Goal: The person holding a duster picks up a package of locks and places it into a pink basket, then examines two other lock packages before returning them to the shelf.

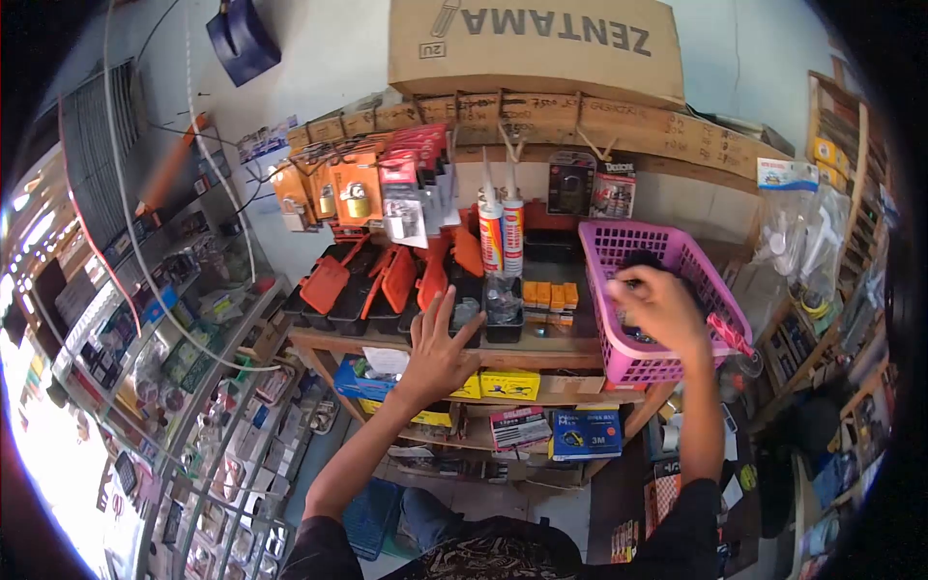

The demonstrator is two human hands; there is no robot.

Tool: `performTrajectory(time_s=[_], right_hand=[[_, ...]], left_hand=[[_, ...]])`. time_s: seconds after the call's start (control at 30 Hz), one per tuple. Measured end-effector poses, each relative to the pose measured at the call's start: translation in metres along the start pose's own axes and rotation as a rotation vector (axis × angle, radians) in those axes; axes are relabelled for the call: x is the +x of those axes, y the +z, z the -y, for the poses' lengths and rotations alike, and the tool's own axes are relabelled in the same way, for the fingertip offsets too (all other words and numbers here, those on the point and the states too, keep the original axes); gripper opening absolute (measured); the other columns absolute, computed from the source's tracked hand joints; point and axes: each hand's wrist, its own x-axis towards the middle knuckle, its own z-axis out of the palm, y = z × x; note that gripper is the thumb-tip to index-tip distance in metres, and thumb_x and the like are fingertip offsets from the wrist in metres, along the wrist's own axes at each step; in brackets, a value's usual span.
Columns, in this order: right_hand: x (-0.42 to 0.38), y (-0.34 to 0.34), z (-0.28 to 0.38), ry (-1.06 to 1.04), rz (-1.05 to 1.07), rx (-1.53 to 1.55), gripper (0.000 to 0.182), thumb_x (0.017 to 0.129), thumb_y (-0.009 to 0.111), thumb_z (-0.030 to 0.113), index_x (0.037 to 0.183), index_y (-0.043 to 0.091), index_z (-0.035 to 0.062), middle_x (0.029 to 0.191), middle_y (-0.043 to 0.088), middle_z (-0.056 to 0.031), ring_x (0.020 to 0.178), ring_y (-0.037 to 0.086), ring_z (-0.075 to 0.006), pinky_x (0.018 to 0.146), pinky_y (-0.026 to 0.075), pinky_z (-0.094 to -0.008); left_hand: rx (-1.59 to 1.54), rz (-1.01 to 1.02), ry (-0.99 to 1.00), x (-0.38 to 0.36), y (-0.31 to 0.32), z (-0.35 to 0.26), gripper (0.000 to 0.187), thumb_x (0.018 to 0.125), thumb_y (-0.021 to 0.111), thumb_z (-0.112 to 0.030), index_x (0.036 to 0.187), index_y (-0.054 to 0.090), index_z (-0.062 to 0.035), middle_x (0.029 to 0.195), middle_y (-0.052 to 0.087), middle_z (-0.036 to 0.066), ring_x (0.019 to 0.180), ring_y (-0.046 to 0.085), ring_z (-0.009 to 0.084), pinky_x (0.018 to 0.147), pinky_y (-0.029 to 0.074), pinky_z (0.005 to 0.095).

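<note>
My left hand [441, 350] is open, its fingers spread at the front edge of a row of black bins. Its fingertips lie close to a bin holding small clear plastic packets [466, 311]; whether they touch is hard to tell. Beside it, another black bin [505, 333] holds more clear packets. My right hand [661, 307] is over the pink basket [650, 369], with fingers curled together. Anything between those fingers is too small to make out. Dark items [643, 261] lie in the basket, partly hidden behind the hand.
Orange lids [391, 280] lean on the bins at left. Two sealant tubes [502, 232] stand behind, near small orange boxes [549, 298]. Packaged padlocks [358, 200] hang from hooks. A ZENTAMA carton [536, 53] sits above. Boxes, including a blue one [586, 435], fill the lower shelves.
</note>
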Motion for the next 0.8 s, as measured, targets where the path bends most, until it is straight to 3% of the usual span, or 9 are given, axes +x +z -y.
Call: performTrajectory(time_s=[0.07, 0.13, 0.2, 0.3, 0.43, 0.6, 0.63, 0.67, 0.8], right_hand=[[-0.010, -0.031, -0.037, 0.125, -0.208, -0.246, 0.054, 0.087, 0.063, 0.051, 0.113, 0.064, 0.0034, 0.076, 0.070, -0.0150, 0.073, 0.070, -0.0294, 0.067, 0.052, -0.0377], [-0.020, -0.056, -0.069, 0.189, -0.289, -0.554, 0.052, 0.084, 0.066, 0.045, 0.114, 0.063, 0.0032, 0.092, 0.070, -0.0188, 0.085, 0.068, -0.0338, 0.074, 0.051, -0.0426], [-0.028, -0.070, -0.106, 0.310, -0.154, -0.786, 0.047, 0.083, 0.068, 0.039, 0.114, 0.062, 0.0039, 0.100, 0.067, -0.0204, 0.093, 0.066, -0.0360, 0.080, 0.050, -0.0453], [-0.033, -0.075, -0.161, 0.336, -0.028, -0.640, 0.041, 0.082, 0.067, 0.030, 0.114, 0.062, 0.0050, 0.101, 0.066, -0.0212, 0.095, 0.064, -0.0379, 0.083, 0.049, -0.0476], [-0.041, -0.091, -0.125, 0.405, -0.085, -0.714, 0.033, 0.079, 0.064, 0.018, 0.110, 0.064, 0.0092, 0.098, 0.067, -0.0210, 0.092, 0.064, -0.0387, 0.081, 0.049, -0.0491], [-0.085, -0.117, -0.105, 0.251, -0.510, -0.433, 0.028, 0.083, 0.065, 0.014, 0.110, 0.063, 0.0062, 0.093, 0.065, -0.0230, 0.086, 0.064, -0.0400, 0.071, 0.050, -0.0442], [-0.097, -0.120, -0.119, 0.218, -0.553, -0.259, 0.030, 0.085, 0.067, 0.013, 0.112, 0.061, 0.0034, 0.085, 0.067, -0.0159, 0.077, 0.066, -0.0305, 0.068, 0.049, -0.0371], [-0.112, -0.122, -0.126, 0.225, -0.552, -0.265, 0.030, 0.085, 0.067, 0.013, 0.112, 0.061, 0.0034, 0.085, 0.067, -0.0159, 0.077, 0.066, -0.0305, 0.068, 0.049, -0.0371], [-0.183, -0.113, -0.157, 0.388, -0.589, 0.011, 0.035, 0.085, 0.071, 0.013, 0.113, 0.059, -0.0027, 0.089, 0.060, -0.0022, 0.084, 0.056, -0.0112, 0.076, 0.047, -0.0270]], left_hand=[[-0.045, 0.122, 0.048, 0.005, 0.003, -0.005, 0.058, 0.084, 0.068, -0.030, 0.138, 0.049, -0.0178, 0.154, 0.018, 0.023, 0.141, 0.018, 0.0435, 0.110, 0.021, 0.0555], [-0.072, 0.093, 0.113, 0.017, 0.010, -0.012, 0.056, 0.082, 0.070, -0.027, 0.135, 0.052, -0.0161, 0.151, 0.026, 0.022, 0.138, 0.027, 0.0418, 0.108, 0.028, 0.0531], [-0.199, 0.132, 0.168, 0.035, 0.020, -0.021, 0.053, 0.082, 0.071, -0.026, 0.131, 0.054, -0.0144, 0.146, 0.033, 0.020, 0.134, 0.033, 0.0407, 0.106, 0.032, 0.0521], [-0.284, 0.094, 0.279, 0.073, 0.029, -0.048, 0.045, 0.082, 0.070, -0.025, 0.123, 0.058, -0.0107, 0.139, 0.043, 0.019, 0.127, 0.042, 0.0390, 0.103, 0.036, 0.0498], [-0.429, 0.042, 0.379, 0.128, 0.048, -0.088, 0.035, 0.083, 0.068, -0.021, 0.114, 0.062, -0.0060, 0.126, 0.054, 0.018, 0.117, 0.051, 0.0365, 0.098, 0.041, 0.0470], [-0.608, 0.037, 0.450, 0.194, 0.084, -0.123, 0.025, 0.084, 0.066, -0.015, 0.106, 0.064, -0.0029, 0.111, 0.063, 0.018, 0.107, 0.057, 0.0348, 0.093, 0.045, 0.0442], [-0.585, 0.045, 0.470, 0.207, 0.096, -0.128, 0.025, 0.087, 0.064, -0.018, 0.107, 0.064, -0.0030, 0.110, 0.063, 0.019, 0.106, 0.057, 0.0357, 0.092, 0.045, 0.0438], [-0.594, 0.048, 0.471, 0.218, 0.106, -0.134, 0.025, 0.087, 0.064, -0.018, 0.107, 0.064, -0.0030, 0.110, 0.063, 0.019, 0.106, 0.057, 0.0357, 0.092, 0.045, 0.0438], [-0.599, 0.268, 0.518, 0.269, 0.172, -0.144, 0.032, 0.095, 0.053, -0.030, 0.108, 0.065, -0.0025, 0.104, 0.064, 0.019, 0.098, 0.060, 0.0375, 0.088, 0.047, 0.0433]])
